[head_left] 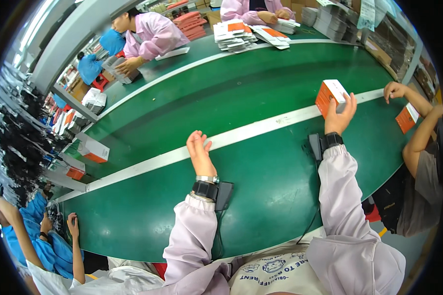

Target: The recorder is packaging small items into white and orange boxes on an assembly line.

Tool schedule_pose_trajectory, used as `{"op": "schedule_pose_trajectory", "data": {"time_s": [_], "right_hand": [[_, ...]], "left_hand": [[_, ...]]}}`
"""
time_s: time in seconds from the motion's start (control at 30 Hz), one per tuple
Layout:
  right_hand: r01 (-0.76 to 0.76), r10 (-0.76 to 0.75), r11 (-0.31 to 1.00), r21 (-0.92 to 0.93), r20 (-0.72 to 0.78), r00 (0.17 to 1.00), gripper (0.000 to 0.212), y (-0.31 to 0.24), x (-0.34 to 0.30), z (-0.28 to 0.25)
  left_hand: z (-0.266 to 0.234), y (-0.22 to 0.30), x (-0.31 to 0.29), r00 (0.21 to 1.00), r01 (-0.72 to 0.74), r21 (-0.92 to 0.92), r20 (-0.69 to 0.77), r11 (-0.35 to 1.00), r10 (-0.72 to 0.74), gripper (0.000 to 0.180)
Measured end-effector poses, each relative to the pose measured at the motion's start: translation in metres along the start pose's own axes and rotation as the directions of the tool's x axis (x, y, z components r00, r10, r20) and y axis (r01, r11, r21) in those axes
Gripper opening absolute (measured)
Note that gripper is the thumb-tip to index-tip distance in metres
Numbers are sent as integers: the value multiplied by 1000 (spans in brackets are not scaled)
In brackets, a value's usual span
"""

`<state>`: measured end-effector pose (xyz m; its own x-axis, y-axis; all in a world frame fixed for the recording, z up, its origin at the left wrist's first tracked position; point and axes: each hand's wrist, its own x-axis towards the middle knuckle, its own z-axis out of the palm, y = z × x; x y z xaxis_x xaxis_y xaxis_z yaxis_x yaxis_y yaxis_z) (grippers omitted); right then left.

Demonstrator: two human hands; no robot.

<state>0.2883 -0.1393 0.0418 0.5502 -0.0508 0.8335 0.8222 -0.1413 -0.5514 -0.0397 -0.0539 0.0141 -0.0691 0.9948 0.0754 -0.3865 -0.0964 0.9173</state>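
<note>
My right hand [340,116] reaches out over the green belt [261,187] and grips a small orange and white box [330,94] that stands near the white stripe [241,133]. My left hand [200,150] hovers over the stripe at the middle, fingers loosely together and edge-on, holding nothing. Both wrists carry black bands with cables, and both sleeves are pale pink.
A person at the right holds another orange box [406,118]. An orange and white box [91,148] lies at the left of the belt. Across the belt, people in pink work beside stacks of flat cartons [234,35]. Someone in blue [39,236] sits at my lower left.
</note>
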Motion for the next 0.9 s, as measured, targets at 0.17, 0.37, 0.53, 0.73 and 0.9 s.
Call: {"op": "schedule_pose_trajectory", "data": {"time_s": [0.17, 0.37, 0.53, 0.73, 0.9], "right_hand": [[49, -61, 971, 235, 46, 997, 20, -37, -6, -7], [-615, 122, 707, 349, 797, 592, 10, -15, -47, 17], [-583, 103, 797, 158, 915, 389, 11, -17, -51, 19], [-526, 103, 843, 113, 926, 364, 13, -21, -49, 17], [-541, 84, 829, 140, 926, 368, 13, -21, -50, 16]], "left_hand": [[-1, -3, -1, 1000, -29, 104, -1, 994, 29, 32], [1, -4, -3, 998, -13, 122, 62, 992, 5, 18], [0, -4, -2, 992, 17, 122, 125, 992, -33, 13], [0, -8, -6, 916, -172, 426, 400, 888, -15, 12], [0, -9, -9, 845, -333, 527, 534, 782, 0, 12]]}}
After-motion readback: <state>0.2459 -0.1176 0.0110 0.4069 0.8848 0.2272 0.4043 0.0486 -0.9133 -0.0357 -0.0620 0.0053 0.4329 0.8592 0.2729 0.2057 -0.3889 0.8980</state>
